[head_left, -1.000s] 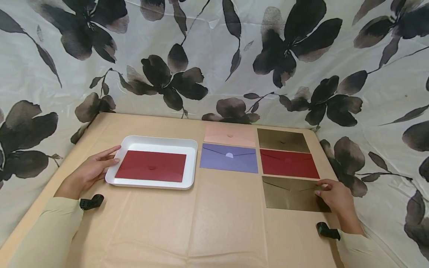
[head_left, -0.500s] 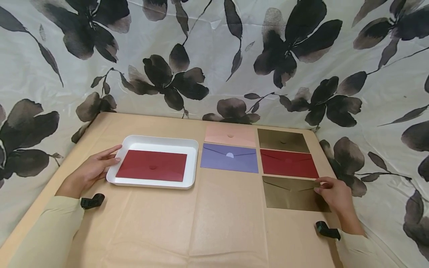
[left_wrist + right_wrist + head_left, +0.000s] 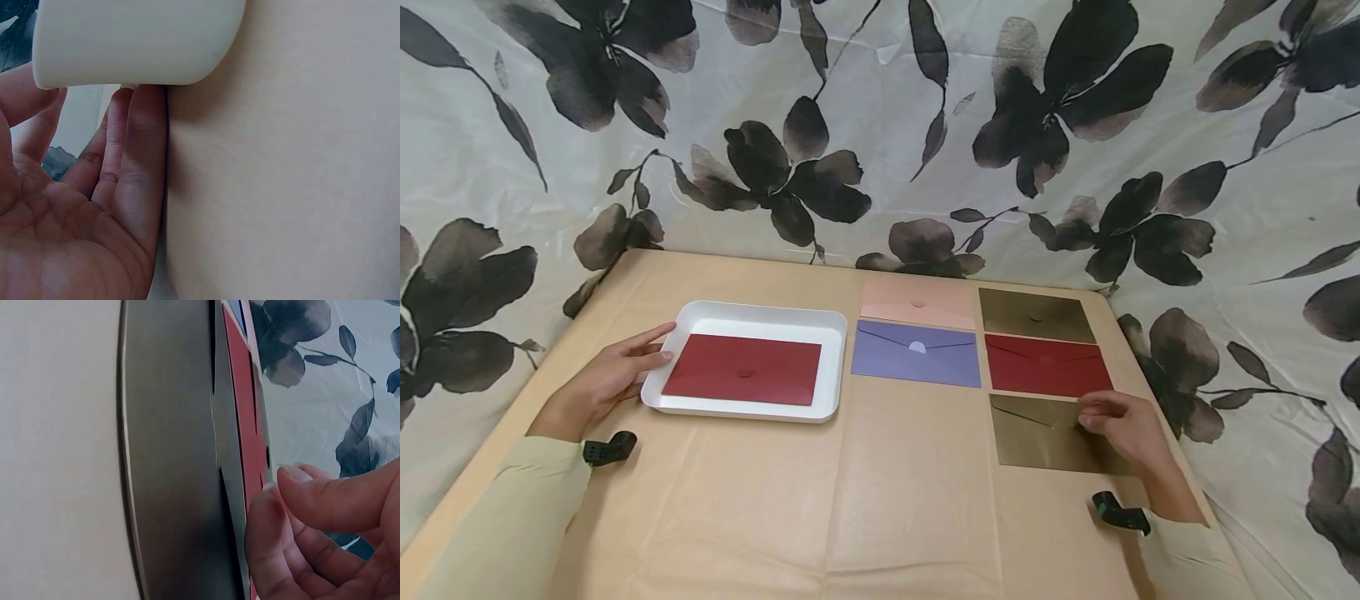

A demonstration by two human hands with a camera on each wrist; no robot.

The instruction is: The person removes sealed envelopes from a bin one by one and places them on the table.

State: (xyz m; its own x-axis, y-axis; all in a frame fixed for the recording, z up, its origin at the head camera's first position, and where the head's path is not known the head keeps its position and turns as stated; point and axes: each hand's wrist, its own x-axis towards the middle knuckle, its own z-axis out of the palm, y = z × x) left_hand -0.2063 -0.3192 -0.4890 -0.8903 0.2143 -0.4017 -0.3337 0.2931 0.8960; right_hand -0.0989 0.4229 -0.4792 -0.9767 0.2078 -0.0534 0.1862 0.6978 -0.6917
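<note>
My left hand [image 3: 601, 385] grips the left end of a white tray [image 3: 832, 354], thumb on the rim and fingers against the side. In the left wrist view the fingertips meet the tray wall [image 3: 137, 44]. A red envelope [image 3: 730, 387] lies flat in the tray. At the right, my right hand [image 3: 1131, 433] hovers at the top right part of a gold envelope [image 3: 1037, 442], fingers loosely bent. In the right wrist view, nothing shows between thumb and index finger; whether a fingertip touches the envelope [image 3: 169, 456] I cannot tell.
Behind the near gold envelope lie another red envelope [image 3: 1045, 367] and a second gold one [image 3: 1037, 312]. A purple envelope [image 3: 917, 367] and a pink one [image 3: 917, 300] lie left of these. The tan tabletop [image 3: 775, 508] ends before a floral cloth [image 3: 910, 125].
My right hand has moved left from the gold envelope's right edge to over its upper part. The left hand and the tray stay in place.
</note>
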